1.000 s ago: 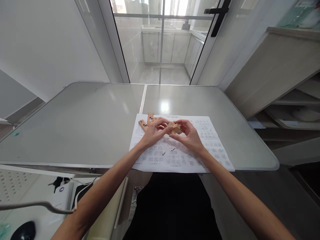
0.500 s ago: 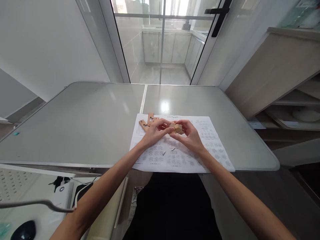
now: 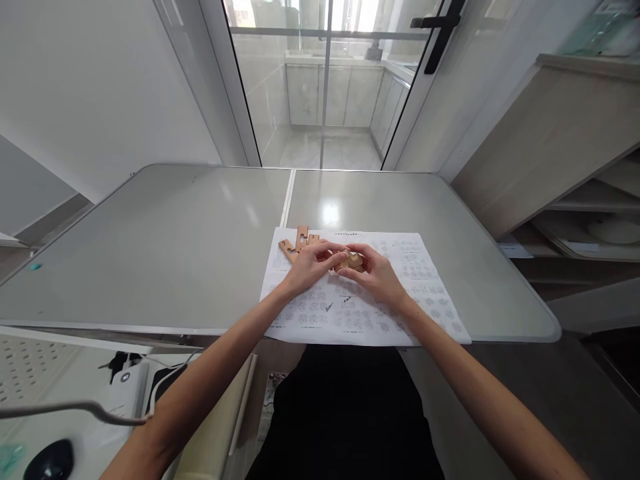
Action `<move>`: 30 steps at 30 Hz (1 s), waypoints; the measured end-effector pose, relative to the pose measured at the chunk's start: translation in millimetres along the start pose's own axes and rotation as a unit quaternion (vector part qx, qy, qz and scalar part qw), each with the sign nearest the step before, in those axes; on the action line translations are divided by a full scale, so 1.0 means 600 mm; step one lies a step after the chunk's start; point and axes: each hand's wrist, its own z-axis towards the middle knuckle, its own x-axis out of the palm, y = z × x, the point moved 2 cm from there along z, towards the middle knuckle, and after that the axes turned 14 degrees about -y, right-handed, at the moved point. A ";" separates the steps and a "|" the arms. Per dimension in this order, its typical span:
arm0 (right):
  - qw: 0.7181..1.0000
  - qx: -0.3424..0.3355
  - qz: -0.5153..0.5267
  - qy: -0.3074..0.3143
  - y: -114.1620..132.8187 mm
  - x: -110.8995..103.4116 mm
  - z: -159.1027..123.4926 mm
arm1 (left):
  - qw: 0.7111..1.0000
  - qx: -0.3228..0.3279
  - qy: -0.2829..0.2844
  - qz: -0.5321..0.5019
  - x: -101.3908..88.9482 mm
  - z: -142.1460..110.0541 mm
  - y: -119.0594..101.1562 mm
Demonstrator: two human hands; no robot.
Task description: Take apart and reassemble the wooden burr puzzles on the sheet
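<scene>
Landmark: one printed sheet (image 3: 440,323), white, laid on the grey table (image 3: 200,247).

Item: one pale wooden block assembly (image 3: 351,259), faceted, over the sheet's far half, near its middle. Fingers cover both ends, so we cannot fix its long axis; nor can we tell whether it touches the paper.

Item: left hand (image 3: 311,267), over the sheet's left part, fingers clasped on the assembly's left side.

Item: right hand (image 3: 379,273), over the sheet's middle, fingers clasped on its right side. We find neither hand nearer; the assembly lies directly between them.

Item: loose notched wooden pieces (image 3: 302,235), at the sheet's far left corner, nearer the left hand, partly hidden by it.
</scene>
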 end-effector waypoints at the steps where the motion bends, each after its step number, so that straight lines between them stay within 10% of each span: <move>1: 1.000 0.005 0.004 0.000 -0.001 0.000 0.001 | 1.000 0.001 0.000 0.010 0.000 -0.001 0.000; 11: 0.981 0.127 0.143 -0.015 -0.003 -0.011 0.008 | 0.993 0.101 0.032 0.060 0.007 -0.010 -0.011; 30: 0.982 0.122 0.138 0.046 -0.004 0.000 0.005 | 0.984 0.112 -0.085 0.110 0.003 -0.006 0.000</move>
